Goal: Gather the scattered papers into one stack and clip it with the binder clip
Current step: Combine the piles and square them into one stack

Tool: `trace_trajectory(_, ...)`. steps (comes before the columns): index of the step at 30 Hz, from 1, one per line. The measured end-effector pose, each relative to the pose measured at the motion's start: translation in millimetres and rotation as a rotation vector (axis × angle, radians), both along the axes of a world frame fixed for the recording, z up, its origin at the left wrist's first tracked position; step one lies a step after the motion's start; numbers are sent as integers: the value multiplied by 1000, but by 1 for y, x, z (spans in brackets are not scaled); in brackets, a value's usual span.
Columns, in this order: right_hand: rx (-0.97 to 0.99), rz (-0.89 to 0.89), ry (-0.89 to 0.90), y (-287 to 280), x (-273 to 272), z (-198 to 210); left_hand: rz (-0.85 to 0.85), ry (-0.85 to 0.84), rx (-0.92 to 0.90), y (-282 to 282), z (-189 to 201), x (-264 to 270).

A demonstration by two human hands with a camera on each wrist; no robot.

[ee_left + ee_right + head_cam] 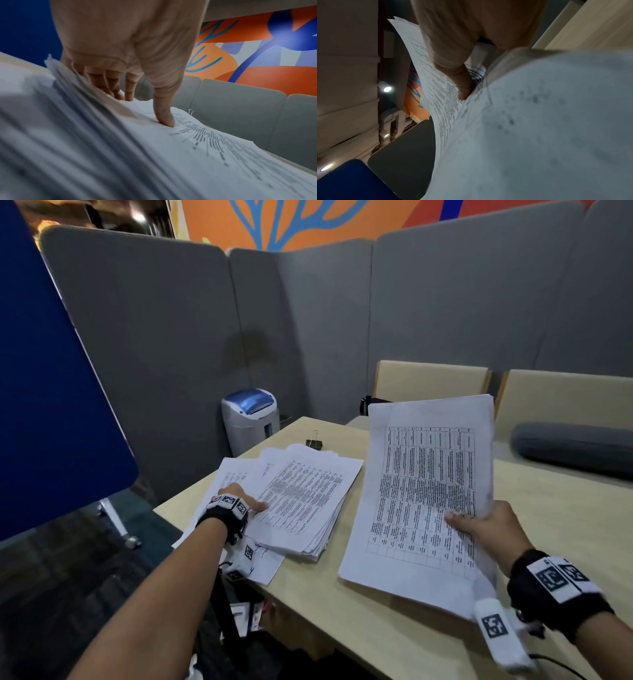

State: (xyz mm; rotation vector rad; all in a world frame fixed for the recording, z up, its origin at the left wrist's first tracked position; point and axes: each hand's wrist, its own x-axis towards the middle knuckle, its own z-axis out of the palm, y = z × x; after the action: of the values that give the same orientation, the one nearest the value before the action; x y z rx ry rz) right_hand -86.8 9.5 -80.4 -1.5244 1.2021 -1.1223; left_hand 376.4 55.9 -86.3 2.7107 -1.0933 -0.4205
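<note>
Head view: right hand (486,529), lower right of frame, clamps a sheaf of printed papers (428,491) w/ thumb on the front face and fingers hidden behind; sheaf is raised off the tabletop (376,628) and tilted up toward the camera, table-grid print facing the viewer. Right wrist view shows the thumb (462,86) pressing into the curled sheets, rest blurred.

Left hand (239,501), center-left of frame, rests on a loose pile of papers (308,501) lying on the tabletop; pile is fanned, edges uneven, w/ a few sheets sticking out under it at left and at the near tabletop edge. Left wrist view: thumb (164,117) presses down on the top sheet, other fingers (111,86) tucked under a lifted bunch of sheets, so the hand pinches that part of the pile.

Binder clip (314,442), black w/ wire handles up, sits on the tabletop just beyond the pile's far edge, apart from both hands.

Behind: grey partition panels (171,337), a shredder bin (251,419) on the floor, a grey cushion (572,446) at right.
</note>
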Motion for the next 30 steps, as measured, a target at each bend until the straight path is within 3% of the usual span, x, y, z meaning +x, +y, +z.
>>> trace_trajectory(6,39,-49,52,8,-7,3,19,-110,-23,-7,6,-16)
trace_trajectory(12,63,-51,25,8,-8,2,-210,-107,46,-19,16,-28)
trace_trajectory(17,49,-27,27,2,-10,-5,-238,-167,-3,-29,20,-29)
trace_trajectory(24,43,-59,117,-9,-5,-19,-148,83,17,-37,31,-28)
trace_trajectory(27,63,-63,149,-12,-3,-26,-188,113,-53,-35,33,-32)
trace_trajectory(30,105,-98,203,-15,-7,-30,-251,275,-195,-39,40,-29)
